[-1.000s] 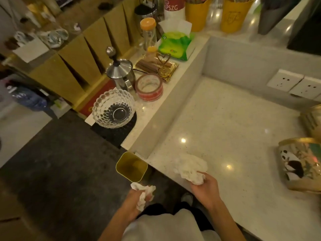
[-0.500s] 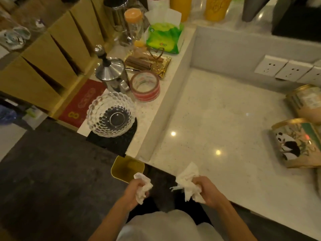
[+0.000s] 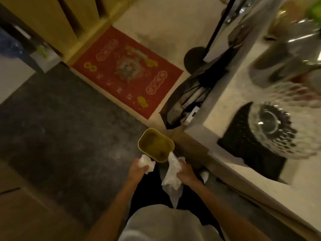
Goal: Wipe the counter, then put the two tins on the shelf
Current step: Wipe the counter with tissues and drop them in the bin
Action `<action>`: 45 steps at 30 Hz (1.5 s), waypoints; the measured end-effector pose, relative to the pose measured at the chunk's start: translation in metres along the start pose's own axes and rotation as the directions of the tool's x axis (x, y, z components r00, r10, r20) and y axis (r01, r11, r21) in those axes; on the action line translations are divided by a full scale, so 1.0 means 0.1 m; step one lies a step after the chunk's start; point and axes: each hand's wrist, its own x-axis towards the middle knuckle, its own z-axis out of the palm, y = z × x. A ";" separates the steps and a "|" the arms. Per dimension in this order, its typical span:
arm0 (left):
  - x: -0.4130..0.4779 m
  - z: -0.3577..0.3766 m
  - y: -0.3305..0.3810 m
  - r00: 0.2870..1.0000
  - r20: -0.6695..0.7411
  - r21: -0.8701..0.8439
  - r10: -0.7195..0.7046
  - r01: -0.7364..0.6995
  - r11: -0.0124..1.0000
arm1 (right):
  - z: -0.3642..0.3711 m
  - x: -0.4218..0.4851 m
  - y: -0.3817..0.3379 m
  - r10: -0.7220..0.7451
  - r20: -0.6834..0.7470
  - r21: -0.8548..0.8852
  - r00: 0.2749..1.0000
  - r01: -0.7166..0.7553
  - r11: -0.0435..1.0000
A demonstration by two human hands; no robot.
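my left hand (image 3: 138,168) fisted on tissue (image 3: 146,163) | right hand (image 3: 186,173) pinching wipe (image 3: 172,173) | bin (image 3: 155,145) at 12 o'clock: drop both squarely inside | bench (image 3: 231,87) at 3 o'clock | tins out of view

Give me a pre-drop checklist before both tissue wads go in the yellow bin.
1. Left hand shut on a tissue wad: ok.
2. Right hand shut on the larger tissue wad: ok.
3. Yellow bin open-topped and upright on the floor: ok.
4. Wads over the bin mouth: not ok. Both sit at its near rim, not above the opening.
5. Room in the bin: cannot tell; the inside is dim, with something dark near the bottom.
6. Tins ready for the shelf step: cannot tell; neither tin is in view.
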 end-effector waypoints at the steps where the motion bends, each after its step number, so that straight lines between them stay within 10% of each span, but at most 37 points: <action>1: 0.21 -0.07 -0.04 1.000 0.001 0.057 0.021 -0.021 0.998 | 0.14 0.19 -0.08 -0.010 -0.002 -0.001 1.000 0.010 1.000; 9: 2.47 0.08 -0.52 0.993 0.090 0.361 0.082 -0.109 0.926 | 0.96 2.31 -0.09 0.038 -0.013 -0.209 0.999 -0.039 0.977; 23: 4.72 1.05 -1.45 0.893 0.442 0.768 0.086 -0.426 0.479 | 1.54 4.59 0.65 0.051 0.114 -0.598 0.992 0.028 0.801; 37: 1.84 -0.02 -0.40 0.898 0.426 0.847 0.110 -0.438 0.301 | 0.60 1.59 -0.15 -0.238 0.020 -0.516 0.971 0.213 0.829; 45: -0.25 0.48 -0.24 0.867 0.409 0.805 0.286 -0.490 0.335 | -0.14 -0.26 1.03 -0.331 -0.034 -0.476 0.943 0.276 0.835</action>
